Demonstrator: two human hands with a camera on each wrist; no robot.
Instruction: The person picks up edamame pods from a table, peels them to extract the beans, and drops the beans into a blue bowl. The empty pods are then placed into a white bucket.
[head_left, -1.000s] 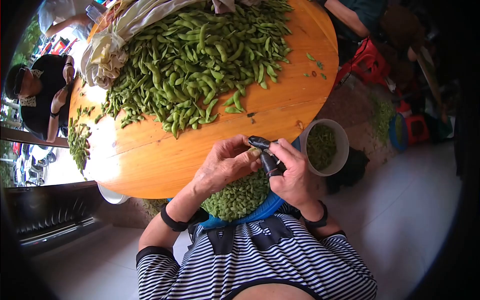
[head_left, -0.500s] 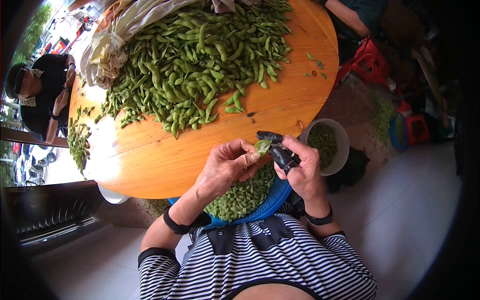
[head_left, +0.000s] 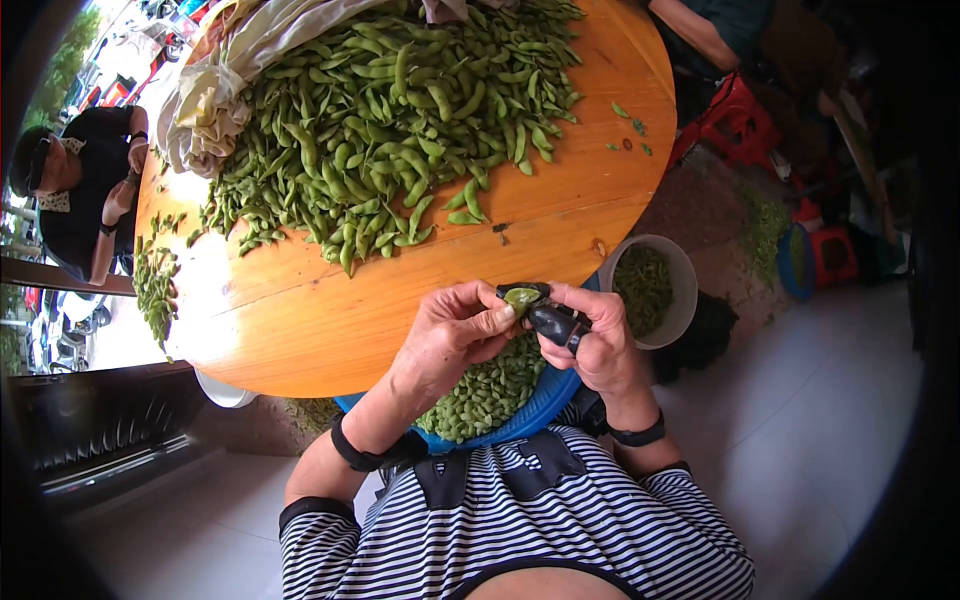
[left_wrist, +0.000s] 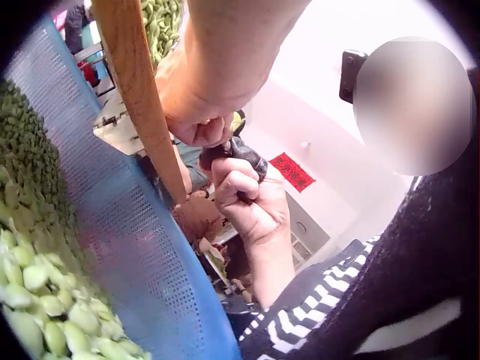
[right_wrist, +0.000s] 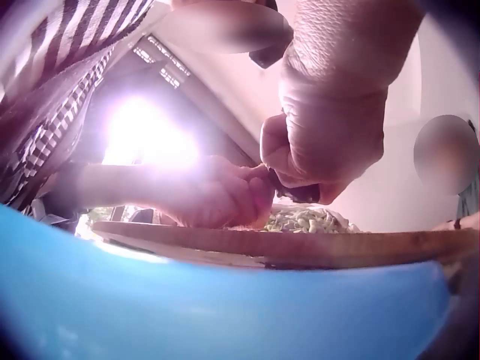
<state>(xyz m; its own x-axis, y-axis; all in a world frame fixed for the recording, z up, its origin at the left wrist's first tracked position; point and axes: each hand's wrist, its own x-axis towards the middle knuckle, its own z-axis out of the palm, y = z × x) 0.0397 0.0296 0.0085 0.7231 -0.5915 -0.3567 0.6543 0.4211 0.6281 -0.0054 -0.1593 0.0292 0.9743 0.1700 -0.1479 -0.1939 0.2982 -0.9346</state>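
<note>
Over the table's near edge, my left hand (head_left: 450, 325) pinches a green edamame pod (head_left: 520, 298) between thumb and fingers. My right hand (head_left: 608, 350) meets it from the other side, black covers (head_left: 560, 326) on its thumb and index finger, which grip the pod's right end. In the left wrist view the two hands touch at the fingertips, the right hand (left_wrist: 251, 199) below with its other fingers curled. Beneath them, shelled green beans (head_left: 480, 400) fill a blue basket (head_left: 545, 408) at my lap.
A big heap of edamame pods (head_left: 370, 130) covers the far part of the round wooden table (head_left: 330, 330), beside a crumpled cloth (head_left: 205, 115). A white bucket (head_left: 688, 300) with green pods stands right of the table. Another person (head_left: 85, 200) sits at the left.
The right hand drew back from the pod, showing more of it, then closed in again. The black-covered index finger now lies behind the pod and the thumb in front.
</note>
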